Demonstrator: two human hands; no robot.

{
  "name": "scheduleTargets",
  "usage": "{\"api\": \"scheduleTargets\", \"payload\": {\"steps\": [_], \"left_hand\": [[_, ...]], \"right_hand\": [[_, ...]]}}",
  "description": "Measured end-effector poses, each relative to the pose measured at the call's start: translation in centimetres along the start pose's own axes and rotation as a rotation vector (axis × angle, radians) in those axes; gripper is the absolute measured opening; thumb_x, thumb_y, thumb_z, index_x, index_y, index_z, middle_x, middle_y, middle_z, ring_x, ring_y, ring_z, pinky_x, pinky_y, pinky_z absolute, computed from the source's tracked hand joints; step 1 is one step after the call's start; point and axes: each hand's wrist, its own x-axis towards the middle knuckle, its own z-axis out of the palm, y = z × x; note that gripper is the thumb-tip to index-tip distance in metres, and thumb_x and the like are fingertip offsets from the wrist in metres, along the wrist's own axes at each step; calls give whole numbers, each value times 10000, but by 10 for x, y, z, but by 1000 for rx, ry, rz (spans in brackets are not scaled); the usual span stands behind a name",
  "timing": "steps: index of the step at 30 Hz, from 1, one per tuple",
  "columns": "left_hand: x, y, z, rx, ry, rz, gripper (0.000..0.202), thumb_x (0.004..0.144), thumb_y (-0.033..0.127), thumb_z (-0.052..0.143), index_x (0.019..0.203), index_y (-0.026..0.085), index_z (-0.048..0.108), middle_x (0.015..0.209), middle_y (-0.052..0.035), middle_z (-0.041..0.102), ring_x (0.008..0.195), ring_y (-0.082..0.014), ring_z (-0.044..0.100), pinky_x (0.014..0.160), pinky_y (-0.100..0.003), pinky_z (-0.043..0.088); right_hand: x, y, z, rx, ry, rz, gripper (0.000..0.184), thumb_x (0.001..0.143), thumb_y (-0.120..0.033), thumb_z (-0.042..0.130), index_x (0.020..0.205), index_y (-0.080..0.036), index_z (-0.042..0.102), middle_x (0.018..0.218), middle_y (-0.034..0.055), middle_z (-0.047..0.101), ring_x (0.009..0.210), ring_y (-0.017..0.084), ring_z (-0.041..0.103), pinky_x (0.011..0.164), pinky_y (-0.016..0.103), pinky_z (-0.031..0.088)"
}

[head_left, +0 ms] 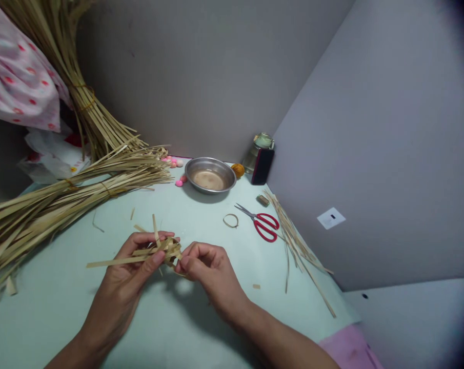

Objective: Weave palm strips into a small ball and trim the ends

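Observation:
My left hand (134, 264) and my right hand (206, 266) meet over the pale green table (185, 328), both pinched on a small knot of woven straw strips (164, 249). Loose strip ends stick out of the knot to the left and upward. The left thumb and fingers clamp the knot from the left. The right fingertips grip its right side.
Big tied bundles of straw (62, 200) lie at the left and stand against the wall. A metal bowl (210, 175), red scissors (263, 224), a small straw ring (230, 220), loose strips (297, 246), a jar (259, 154) and pink beads (173, 163) sit further back.

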Motion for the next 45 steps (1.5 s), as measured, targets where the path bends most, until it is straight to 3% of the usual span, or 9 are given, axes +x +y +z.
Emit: {"api": "scheduleTargets", "payload": {"steps": [10,17,33,39,45], "left_hand": [[-2,-1,3,-19,33,-15,187,838,321,797,973,273,676,1124,7,754,1019,-166,663,880,-226,512],[1,2,2,-55,57,-57,220,792,333,835,940,256,691,1067,0,765,996,-171,675,864,-222,525],[3,7,-1,-103,80,-102,221,814,342,812,980,256,695,1173,-26,763,1012,-189,684,811,-225,553],[2,7,4,-54,9,-72,220,801,316,827,966,243,701,1082,-23,767,952,-179,689,800,-210,567],[1,6,1,-89,-15,-100,179,859,318,774,1006,251,694,1076,-19,767,964,-165,689,822,-202,563]], "right_hand": [[1,1,1,-22,-2,21,249,802,-322,720,628,-171,627,645,-19,581,607,107,413,627,268,326],[3,3,-3,-8,-40,19,361,787,-484,781,686,-166,643,674,-12,588,633,116,445,655,272,347],[2,-6,-6,-15,-121,93,330,773,-466,799,709,-180,648,669,-21,621,650,123,523,730,280,407],[4,-1,-4,12,-142,111,459,774,-542,788,629,-176,552,637,-11,605,596,105,446,644,267,342],[5,1,-4,75,-160,95,430,788,-497,783,615,-173,560,646,1,630,579,100,389,616,269,305]]}}
